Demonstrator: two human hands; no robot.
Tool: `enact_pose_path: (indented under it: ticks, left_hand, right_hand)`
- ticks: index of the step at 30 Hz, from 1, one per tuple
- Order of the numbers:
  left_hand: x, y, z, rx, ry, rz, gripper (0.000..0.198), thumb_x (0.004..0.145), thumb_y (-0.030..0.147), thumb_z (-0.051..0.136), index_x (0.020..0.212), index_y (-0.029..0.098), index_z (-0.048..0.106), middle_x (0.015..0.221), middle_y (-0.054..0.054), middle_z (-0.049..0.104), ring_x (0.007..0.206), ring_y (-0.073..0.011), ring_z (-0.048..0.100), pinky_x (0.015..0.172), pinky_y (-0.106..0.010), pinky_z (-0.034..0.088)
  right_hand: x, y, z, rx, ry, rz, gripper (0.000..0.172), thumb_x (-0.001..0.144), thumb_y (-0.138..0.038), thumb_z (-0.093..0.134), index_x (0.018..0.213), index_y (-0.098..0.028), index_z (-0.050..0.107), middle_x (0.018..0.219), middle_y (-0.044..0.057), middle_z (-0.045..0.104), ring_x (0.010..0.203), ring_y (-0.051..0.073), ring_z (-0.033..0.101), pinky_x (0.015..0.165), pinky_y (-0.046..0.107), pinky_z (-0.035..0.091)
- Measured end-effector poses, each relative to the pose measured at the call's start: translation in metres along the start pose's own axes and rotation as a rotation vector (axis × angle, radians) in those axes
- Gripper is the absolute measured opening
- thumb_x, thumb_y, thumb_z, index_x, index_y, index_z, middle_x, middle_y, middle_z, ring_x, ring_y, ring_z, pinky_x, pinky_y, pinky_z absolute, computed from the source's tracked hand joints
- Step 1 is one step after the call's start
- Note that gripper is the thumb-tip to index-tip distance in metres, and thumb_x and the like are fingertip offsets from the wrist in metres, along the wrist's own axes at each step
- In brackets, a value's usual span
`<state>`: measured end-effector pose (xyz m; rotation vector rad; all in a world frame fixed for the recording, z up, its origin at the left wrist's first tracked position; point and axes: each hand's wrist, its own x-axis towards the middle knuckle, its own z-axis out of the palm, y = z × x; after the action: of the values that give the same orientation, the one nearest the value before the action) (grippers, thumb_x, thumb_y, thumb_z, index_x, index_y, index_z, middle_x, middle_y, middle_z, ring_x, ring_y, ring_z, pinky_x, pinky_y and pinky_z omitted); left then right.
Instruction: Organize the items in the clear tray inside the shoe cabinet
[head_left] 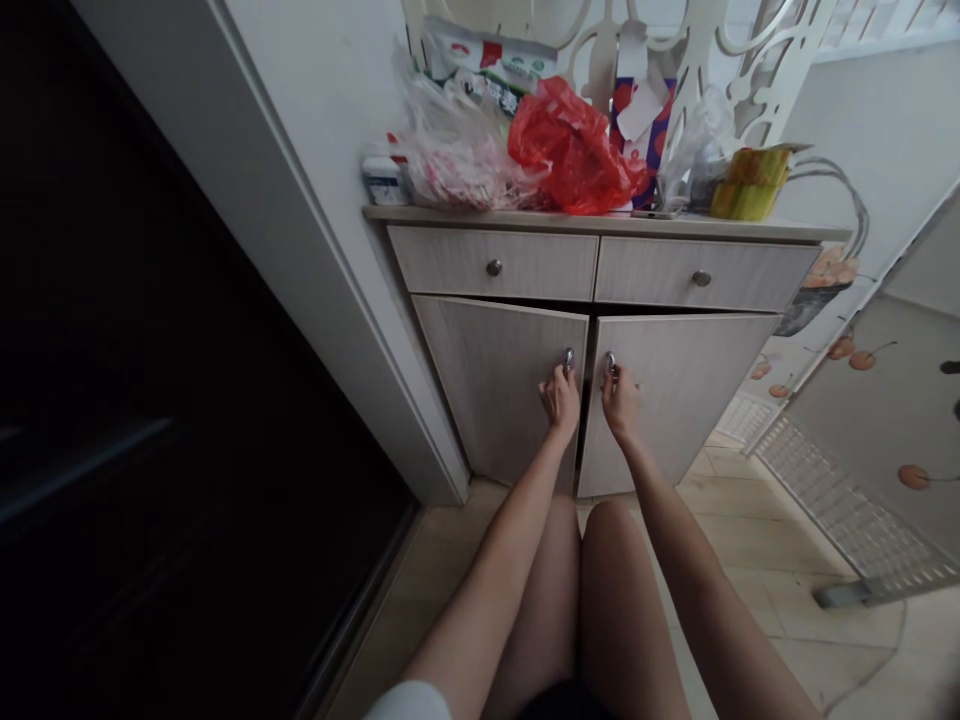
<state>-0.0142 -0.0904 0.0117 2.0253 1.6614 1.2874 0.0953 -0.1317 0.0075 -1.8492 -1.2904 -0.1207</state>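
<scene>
A low pale wooden cabinet stands in front of me with two drawers on top and two doors below. My left hand [560,397] is closed on the metal knob [568,358] of the left door [495,385]. My right hand [619,397] is closed on the knob [610,361] of the right door [682,395]. Both doors stand slightly ajar, with a dark gap under the drawers and a narrow gap between them. My bare knees [592,560] are just below, close to the doors.
The cabinet top [795,231] carries a red plastic bag [574,150], clear bags [457,160], a white bottle [382,180] and yellow-green packets [750,180]. A dark doorway [150,400] lies left behind a white frame. A decorated panel [885,420] leans right. The floor [750,540] is tiled.
</scene>
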Motion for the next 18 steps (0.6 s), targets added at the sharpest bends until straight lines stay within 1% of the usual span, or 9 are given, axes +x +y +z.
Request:
enact_pose_path:
  ticks: [2, 4, 7, 9, 14, 18]
  left_hand:
    - [-0.017, -0.007, -0.010, -0.004, 0.048, 0.008, 0.025, 0.102, 0.025, 0.045, 0.115, 0.013, 0.063, 0.101, -0.016, 0.074, 0.093, -0.0234, 0.069, 0.094, -0.035, 0.037]
    - [-0.031, -0.015, -0.022, -0.005, 0.079, 0.025, 0.024, 0.101, 0.026, 0.046, 0.113, 0.014, 0.064, 0.099, -0.016, 0.074, 0.092, -0.0229, 0.069, 0.094, -0.035, 0.036]
    - [-0.048, -0.028, -0.043, -0.007, 0.106, 0.037, 0.023, 0.099, 0.026, 0.049, 0.111, 0.013, 0.065, 0.098, -0.017, 0.073, 0.091, -0.0233, 0.069, 0.093, -0.035, 0.037]
    - [-0.058, -0.038, -0.057, -0.011, 0.143, 0.025, 0.022, 0.098, 0.026, 0.051, 0.110, 0.014, 0.065, 0.096, -0.017, 0.073, 0.091, -0.0239, 0.069, 0.093, -0.036, 0.038]
    - [-0.082, -0.070, -0.092, -0.018, 0.284, 0.050, 0.023, 0.096, 0.032, 0.050, 0.104, 0.017, 0.065, 0.090, -0.015, 0.073, 0.085, -0.0244, 0.068, 0.090, -0.038, 0.041]
    - [-0.096, -0.097, -0.118, 0.002, 0.394, 0.095, 0.028, 0.095, 0.038, 0.048, 0.103, 0.016, 0.064, 0.089, -0.016, 0.072, 0.080, -0.0255, 0.067, 0.087, -0.040, 0.042]
  right_hand:
    - [-0.021, 0.009, -0.011, 0.015, 0.052, -0.015, 0.040, 0.102, -0.034, 0.031, 0.126, -0.015, 0.056, 0.115, 0.014, 0.070, 0.098, 0.022, 0.065, 0.093, 0.034, 0.038]
    - [-0.040, 0.018, -0.022, 0.028, 0.101, -0.015, 0.041, 0.101, -0.036, 0.032, 0.125, -0.014, 0.057, 0.109, 0.014, 0.071, 0.092, 0.021, 0.066, 0.090, 0.034, 0.038]
    - [-0.065, 0.034, -0.043, 0.030, 0.180, -0.022, 0.040, 0.099, -0.039, 0.035, 0.118, -0.014, 0.060, 0.099, 0.013, 0.073, 0.083, 0.021, 0.067, 0.086, 0.034, 0.038]
    - [-0.080, 0.044, -0.058, 0.030, 0.236, -0.048, 0.041, 0.098, -0.041, 0.035, 0.114, -0.014, 0.061, 0.095, 0.012, 0.074, 0.080, 0.021, 0.067, 0.083, 0.033, 0.038]
    - [-0.114, 0.070, -0.098, 0.005, 0.386, -0.078, 0.040, 0.098, -0.045, 0.037, 0.108, -0.014, 0.062, 0.087, 0.010, 0.074, 0.074, 0.020, 0.067, 0.080, 0.033, 0.039]
    - [-0.135, 0.084, -0.129, -0.015, 0.472, -0.076, 0.038, 0.098, -0.045, 0.039, 0.103, -0.015, 0.062, 0.082, 0.009, 0.073, 0.073, 0.020, 0.067, 0.078, 0.033, 0.041]
